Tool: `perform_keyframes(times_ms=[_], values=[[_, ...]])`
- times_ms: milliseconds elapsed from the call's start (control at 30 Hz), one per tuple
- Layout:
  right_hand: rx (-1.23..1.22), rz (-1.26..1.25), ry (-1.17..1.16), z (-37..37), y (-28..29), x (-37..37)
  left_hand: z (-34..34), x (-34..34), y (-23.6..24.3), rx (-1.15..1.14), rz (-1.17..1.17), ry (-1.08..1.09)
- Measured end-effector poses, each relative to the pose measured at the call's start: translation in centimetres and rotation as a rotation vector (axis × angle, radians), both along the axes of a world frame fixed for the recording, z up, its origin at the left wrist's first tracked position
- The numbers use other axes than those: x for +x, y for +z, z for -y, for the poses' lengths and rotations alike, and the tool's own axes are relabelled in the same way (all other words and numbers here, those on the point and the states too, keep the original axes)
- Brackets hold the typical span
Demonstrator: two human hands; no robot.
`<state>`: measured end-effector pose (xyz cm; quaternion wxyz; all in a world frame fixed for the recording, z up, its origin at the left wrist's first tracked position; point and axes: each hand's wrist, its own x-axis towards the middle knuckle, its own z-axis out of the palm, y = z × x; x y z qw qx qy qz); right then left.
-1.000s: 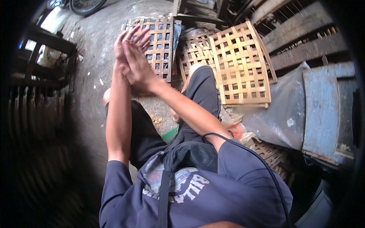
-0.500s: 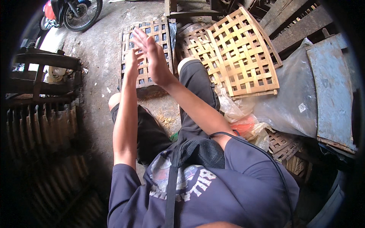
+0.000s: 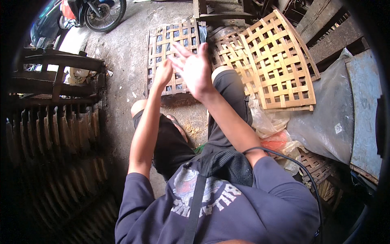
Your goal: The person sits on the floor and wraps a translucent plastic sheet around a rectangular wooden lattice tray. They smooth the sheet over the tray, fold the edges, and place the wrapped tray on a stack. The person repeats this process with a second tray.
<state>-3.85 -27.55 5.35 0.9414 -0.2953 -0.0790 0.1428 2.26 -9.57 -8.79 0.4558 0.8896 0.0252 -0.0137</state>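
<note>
My right hand point(image 3: 196, 77) is raised in front of me, palm turned up, fingers spread and holding nothing. Close on its left is my left hand point(image 3: 163, 72), seen edge-on; its fingers point toward the right hand's fingertips and I see nothing in them. Whether the fingertips touch is hard to make out. Beyond both hands, a woven bamboo-strip panel point(image 3: 159, 48) with dark sheeting under its gaps lies low over the floor. Neither hand appears to touch it.
Lighter woven panels point(image 3: 280, 61) lean at the right, beside clear plastic sheeting point(image 3: 325, 118) and a blue board point(image 3: 365, 110). Crumpled plastic bags point(image 3: 264, 118) lie by my right knee. Dark wooden racks point(image 3: 61, 89) stand left. A motorcycle wheel point(image 3: 105, 16) is at far left.
My hands have come apart from a near palm-to-palm pose. The right palm has turned upward and its fingers have spread. The whole view has shifted, so surroundings sit farther right.
</note>
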Motion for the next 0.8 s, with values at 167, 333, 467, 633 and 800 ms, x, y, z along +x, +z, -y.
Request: perform_keyframes(times_ms=[167, 333, 467, 633, 800], values=[[-0.747, 0.792, -0.472, 1.0, -1.8, 0.6, 1.5, -0.5, 0.8, -0.623, -0.445, 0.131], [-1.102, 0.827, -0.242, -2.3, -8.2, 1.0, 4.6, -1.8, 11.5, -0.830, -0.354, 0.083], [-0.305, 0.063, 0.040, -2.3, -8.4, 1.1, 6.7, -2.5, 17.4, -0.420, 0.168, 0.084], [-0.079, 0.324, -0.098, 0.3, 2.1, -0.8, 6.2, -5.2, 8.1, -0.219, 0.114, -0.035], [-0.553, 0.751, -0.331, 6.5, 7.1, -2.0, 3.0, -8.8, 6.8, -0.474, 0.114, -0.050]])
